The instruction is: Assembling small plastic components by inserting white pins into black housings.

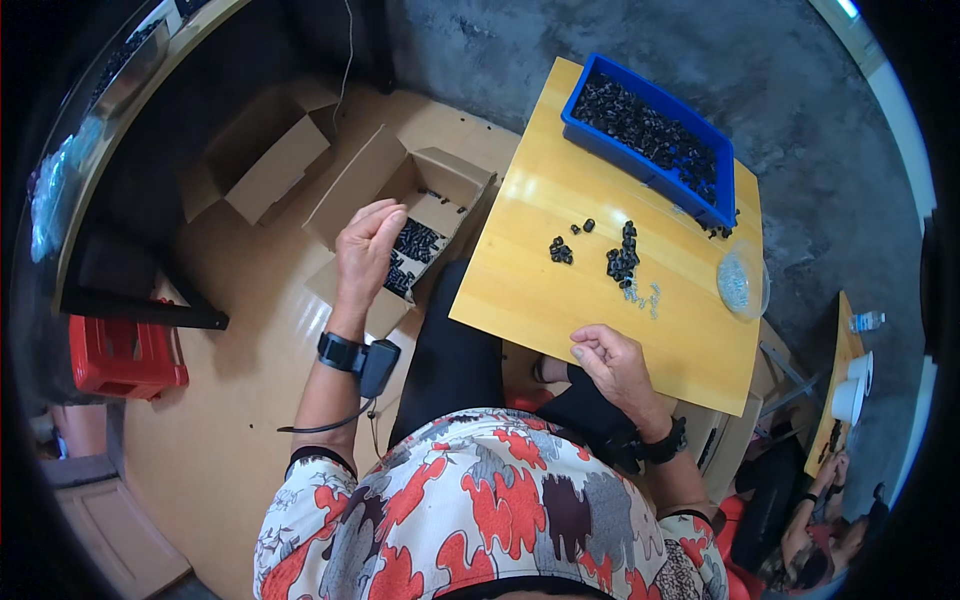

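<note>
Yellow table [520,280] took up the right of the view, its near edge by the person's lap. Open cardboard box [450,175] stood just left of it, short black parts [415,240] scattered and heaped inside. Blue tray [622,156] sat at the table's far end, filled with small black pieces. Red stool [130,355] on the floor, far left.

Left hand [368,247] was raised over the box's near side, fingers bent together toward the thumb. Right hand [610,365] was at the table's near edge, fingers curled, thumb close to the index. Too small to tell whether either pinched a part.

Clear bowl [762,285] stood at the table's right edge, with pale translucent bits in it. Mid-table: a longer black cluster [622,258], clear pieces [640,295] touching its near end, a smaller black cluster [561,250] to the left, two loose black pieces [588,226] just beyond.
</note>
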Motion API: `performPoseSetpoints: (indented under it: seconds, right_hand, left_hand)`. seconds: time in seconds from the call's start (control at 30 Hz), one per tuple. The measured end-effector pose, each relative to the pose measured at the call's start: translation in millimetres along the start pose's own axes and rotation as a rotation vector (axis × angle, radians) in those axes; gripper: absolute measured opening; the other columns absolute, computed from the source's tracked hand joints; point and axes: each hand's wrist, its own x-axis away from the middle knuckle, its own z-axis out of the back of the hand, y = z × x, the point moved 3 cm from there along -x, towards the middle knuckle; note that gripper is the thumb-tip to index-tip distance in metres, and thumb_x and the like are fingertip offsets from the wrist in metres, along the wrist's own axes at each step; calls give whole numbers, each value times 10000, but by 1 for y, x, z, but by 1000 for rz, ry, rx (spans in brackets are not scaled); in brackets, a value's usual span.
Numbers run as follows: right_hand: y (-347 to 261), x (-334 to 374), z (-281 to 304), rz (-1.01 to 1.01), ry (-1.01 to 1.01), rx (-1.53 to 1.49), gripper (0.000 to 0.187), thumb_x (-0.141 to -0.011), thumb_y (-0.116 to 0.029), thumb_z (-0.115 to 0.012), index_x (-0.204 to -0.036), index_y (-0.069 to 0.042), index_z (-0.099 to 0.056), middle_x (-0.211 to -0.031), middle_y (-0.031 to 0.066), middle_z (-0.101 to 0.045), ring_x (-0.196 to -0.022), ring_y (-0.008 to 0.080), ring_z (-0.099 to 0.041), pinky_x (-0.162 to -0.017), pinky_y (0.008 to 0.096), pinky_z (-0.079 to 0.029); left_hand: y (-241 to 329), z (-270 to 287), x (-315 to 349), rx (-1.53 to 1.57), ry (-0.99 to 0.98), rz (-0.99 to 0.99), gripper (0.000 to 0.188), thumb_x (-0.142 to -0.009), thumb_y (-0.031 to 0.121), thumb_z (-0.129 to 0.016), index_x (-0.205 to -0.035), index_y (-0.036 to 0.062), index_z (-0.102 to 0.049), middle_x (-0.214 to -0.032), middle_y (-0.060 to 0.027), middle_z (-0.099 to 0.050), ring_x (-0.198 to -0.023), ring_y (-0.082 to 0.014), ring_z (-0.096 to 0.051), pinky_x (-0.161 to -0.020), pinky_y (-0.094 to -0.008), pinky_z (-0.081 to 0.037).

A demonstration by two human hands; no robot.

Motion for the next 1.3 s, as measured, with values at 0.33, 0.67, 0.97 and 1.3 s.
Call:
performPoseSetpoints:
  seconds: [0.33, 0.67, 0.97, 1.3]
  right_hand:
    - [-21, -15, 20, 10, 143, -454, 489, -824, -298, -689, -1165, -3, -500, -948, 108, -628, -850, 164, -605, -746, 285, -494]
    - [-64, -8, -27, 48, -332, -1206, 566, -858, -536, -539, -1180, -72, -497, -1042, 207, -618, -1018, 330, -583, -896, 472, -465]
    - [-61, -15, -32, -16, -120, -1138, 610, -818, -541, -614, -1150, -46, -482, -936, 147, -600, -895, 293, -603, -822, 439, -492]
    - [-49, -25, -35, 309, -252, -1355, 544, -841, -465, -615, -1156, -55, -445, -934, 127, -578, -864, 251, -606, -781, 378, -496]
  left_hand:
    - [158, -65, 19, 902, -514, -269, 448, -978, 322, -365, -1053, -27, -635, -1287, -191, -485, -1153, -269, -504, -950, -395, -432]
    - [221, -131, 85, 1310, -789, -358, 697, -854, 650, -456, -1092, 21, -643, -1332, -183, -428, -1150, -290, -487, -961, -388, -399]
    - [211, -128, 77, 1435, -783, -154, 776, -857, 654, -434, -1133, -56, -586, -1248, -217, -473, -1047, -271, -548, -916, -380, -451]
    - [217, -136, 71, 683, -465, -934, 767, -705, 707, -591, -1092, 50, -664, -1271, -249, -442, -1173, -384, -436, -989, -493, -346]
